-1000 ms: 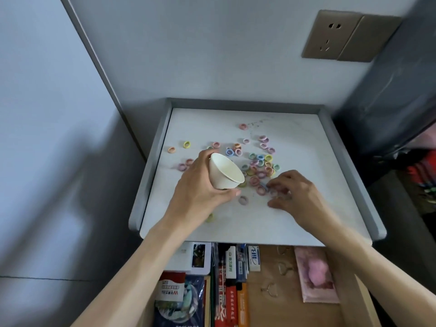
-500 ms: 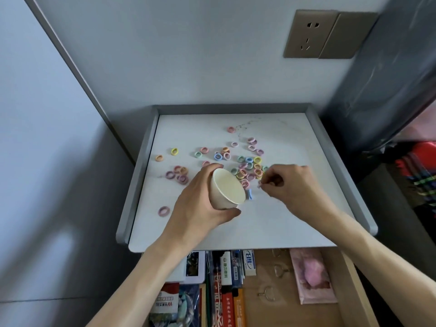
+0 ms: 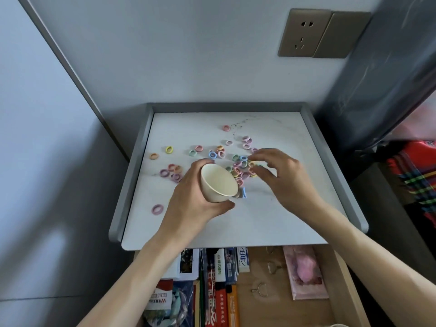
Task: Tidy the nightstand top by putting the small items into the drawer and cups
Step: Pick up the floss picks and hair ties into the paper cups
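Observation:
Several small pastel hair ties [image 3: 238,165] lie scattered over the white nightstand top [image 3: 278,215]. My left hand [image 3: 193,201] grips a small cream cup [image 3: 218,182], tilted with its mouth toward the pile; a few ties rest against its rim. My right hand [image 3: 280,178] hovers over the right side of the pile, fingers spread and curled, fingertips touching the ties. A lone pink tie [image 3: 157,209] lies near the left rim. The open drawer [image 3: 264,291] shows below the top's front edge.
A grey raised rim [image 3: 132,182] borders the top on left, back and right. The drawer holds booklets, packets [image 3: 221,279], a pink pouch [image 3: 304,272] and metal clips. A wall socket [image 3: 304,31] sits above; a dark panel and colourful fabric [image 3: 417,175] stand at right.
My right hand has opened from a pinch and moved up over the pile's right side. The left hand and cup have stayed nearly in place.

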Tool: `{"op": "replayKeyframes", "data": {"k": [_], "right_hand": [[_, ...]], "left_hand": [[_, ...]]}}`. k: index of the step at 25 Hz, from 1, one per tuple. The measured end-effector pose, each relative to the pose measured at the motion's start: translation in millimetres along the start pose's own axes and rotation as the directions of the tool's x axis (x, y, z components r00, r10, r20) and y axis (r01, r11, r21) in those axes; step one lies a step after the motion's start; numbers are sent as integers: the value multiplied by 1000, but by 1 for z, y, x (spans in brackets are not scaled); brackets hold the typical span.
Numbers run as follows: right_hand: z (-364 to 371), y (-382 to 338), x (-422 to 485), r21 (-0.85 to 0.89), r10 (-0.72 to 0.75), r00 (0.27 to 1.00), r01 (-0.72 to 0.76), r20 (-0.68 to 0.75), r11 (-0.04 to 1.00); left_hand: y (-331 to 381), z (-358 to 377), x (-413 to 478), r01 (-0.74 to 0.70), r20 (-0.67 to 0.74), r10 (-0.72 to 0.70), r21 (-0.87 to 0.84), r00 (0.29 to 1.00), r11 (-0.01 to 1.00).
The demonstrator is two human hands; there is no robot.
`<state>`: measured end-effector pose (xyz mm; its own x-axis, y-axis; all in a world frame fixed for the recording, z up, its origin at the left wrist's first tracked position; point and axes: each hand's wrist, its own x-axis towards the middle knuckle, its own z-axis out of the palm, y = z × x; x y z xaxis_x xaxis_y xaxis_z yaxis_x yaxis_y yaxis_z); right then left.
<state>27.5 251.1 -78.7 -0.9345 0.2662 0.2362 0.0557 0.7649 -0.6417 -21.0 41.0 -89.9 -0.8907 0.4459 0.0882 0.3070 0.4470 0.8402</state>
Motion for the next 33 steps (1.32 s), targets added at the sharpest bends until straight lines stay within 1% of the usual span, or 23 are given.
{"op": "replayKeyframes", "data": {"k": [1, 2, 3, 4, 6, 8, 12, 13, 14, 15, 16, 17, 19, 21, 22, 23, 25, 26, 27, 29, 30, 31, 33], "right_hand": [[4, 10, 0, -118, 51, 997, -43, 65, 992], [11, 19, -1, -194, 91, 984, -61, 151, 979], [18, 26, -3, -214, 99, 974, -54, 206, 975], [23, 30, -4, -199, 80, 973, -36, 215, 979], [28, 32, -6, -142, 25, 987, -2, 159, 990], [26, 28, -6, -115, 5, 994, 8, 113, 993], [25, 22, -7, -212, 12, 989, 20, 147, 977], [22, 18, -8, -202, 25, 990, 4, 141, 979], [18, 12, -7, -152, 60, 992, -42, 113, 987], [12, 4, -6, -59, 96, 993, -91, 74, 994], [6, -6, -5, 59, 115, 993, -117, 40, 991], [0, -19, -3, 168, 102, 994, -106, 30, 980], [-6, -45, -3, 281, -10, 993, -24, 117, 959], [-2, -63, -5, 306, -128, 960, 47, 248, 951], [0, -65, -4, 298, -146, 950, 60, 275, 953], [1, -63, -1, 278, -136, 956, 60, 261, 959], [2, -48, 7, 204, -68, 983, 33, 168, 978], [2, -36, 9, 135, -41, 989, 21, 144, 991], [4, -26, 9, 56, -32, 987, 23, 157, 998], [17, -8, 2, -52, -39, 968, 54, 249, 997], [25, -1, -3, -61, -48, 959, 68, 278, 996], [33, 2, -7, -51, -61, 960, 78, 274, 996], [42, 5, -12, -11, -80, 973, 84, 218, 996]], "left_hand": [[-1, -1, 1, 4, -15, -4, -10, 1000, 1000], [-3, -1, 1, 7, -28, -7, -19, 1000, 1000], [-4, -2, 2, 9, -36, -10, -28, 999, 1000], [-5, -2, 3, 11, -41, -13, -34, 999, 999], [-5, -2, 4, 18, -38, -19, -35, 999, 999], [-4, -2, 4, 10, -32, -11, -29, 999, 1000], [-3, -3, 3, 18, -22, -18, -14, 1000, 1000], [-2, -3, 3, 20, -21, -20, -10, 1000, 1000], [-1, -2, 3, 20, -20, -20, -4, 1000, 1000], [0, -2, 3, 20, -17, -20, 0, 1000, 1000], [2, -2, 3, 25, -14, -25, 1, 1000, 1000], [3, -1, 4, 35, -4, -35, 2, 999, 999], [6, -1, 3, 57, 26, -57, 11, 998, 998], [8, -1, 3, 64, 48, -65, 12, 997, 998], [8, -2, 3, 65, 48, -66, 12, 997, 998], [8, -3, 3, 66, 36, -66, 13, 997, 998], [6, -6, 4, 75, -15, -75, 12, 997, 997], [4, -8, 5, 80, -40, -80, 11, 996, 997], [2, -10, 5, 82, -61, -82, 8, 995, 997], [-2, -13, 5, 79, -81, -79, -3, 994, 997], [-4, -14, 5, 79, -82, -80, -10, 993, 997], [-5, -14, 5, 79, -83, -80, -15, 993, 997], [-7, -15, 5, 79, -83, -80, -14, 993, 997]]}}
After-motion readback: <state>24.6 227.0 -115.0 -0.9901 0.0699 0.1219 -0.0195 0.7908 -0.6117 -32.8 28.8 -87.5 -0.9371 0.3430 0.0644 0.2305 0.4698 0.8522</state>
